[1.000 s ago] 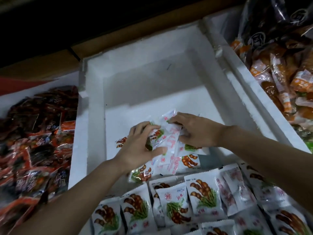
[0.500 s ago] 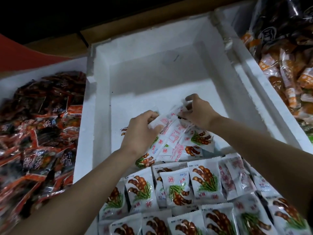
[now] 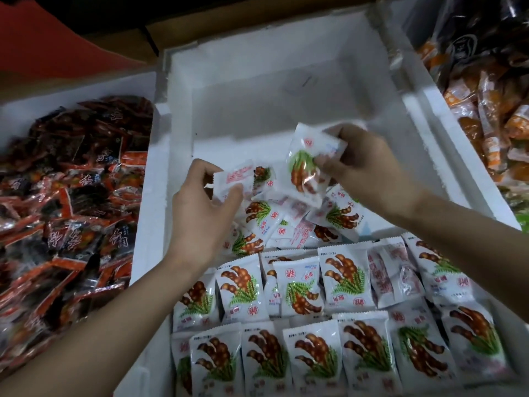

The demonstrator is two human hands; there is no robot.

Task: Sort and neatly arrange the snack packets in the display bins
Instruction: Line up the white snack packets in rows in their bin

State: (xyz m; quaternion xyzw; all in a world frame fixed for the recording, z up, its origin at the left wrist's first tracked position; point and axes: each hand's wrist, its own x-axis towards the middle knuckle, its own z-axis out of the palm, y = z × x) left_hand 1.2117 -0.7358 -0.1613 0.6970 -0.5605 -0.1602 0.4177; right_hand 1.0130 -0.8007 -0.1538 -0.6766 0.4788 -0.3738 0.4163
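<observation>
Snack packets lay loose mid-way along the white foam bin. They looked light, soft and slick, best pinched at a sealed edge. Above the bin's middle, the right hand held one packet in a pinching grip, its long axis toward the far wall. The left hand gripped another packet.

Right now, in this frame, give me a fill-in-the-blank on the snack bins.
The packet in the right hand is mostly ____.
The left bin holds packets that are black and ____.
Neat rows fill the ____ end of the middle bin.
Missing: white; red; near.
</observation>
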